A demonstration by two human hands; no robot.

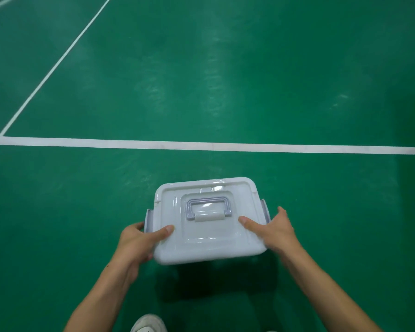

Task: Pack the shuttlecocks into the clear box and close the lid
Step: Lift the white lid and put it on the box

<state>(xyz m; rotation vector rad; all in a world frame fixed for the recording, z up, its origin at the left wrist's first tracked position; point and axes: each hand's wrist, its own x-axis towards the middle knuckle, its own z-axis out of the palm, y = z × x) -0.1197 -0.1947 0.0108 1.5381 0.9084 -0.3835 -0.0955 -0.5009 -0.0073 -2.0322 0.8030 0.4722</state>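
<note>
the clear box, lid on, is held above the green floor near a white line. the left hand and right hand grip its sides, thumbs on top, other fingers curled around the edges.

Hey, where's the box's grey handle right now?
The grey carry handle lies folded flat in the lid's centre recess, lower middle of the head view, between the two thumbs.

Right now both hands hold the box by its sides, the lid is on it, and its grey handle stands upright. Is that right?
Not quite. The head view shows the grey handle lying flat on the lid, not upright. The rest holds: the left hand and the right hand hold the box by its sides.
</note>
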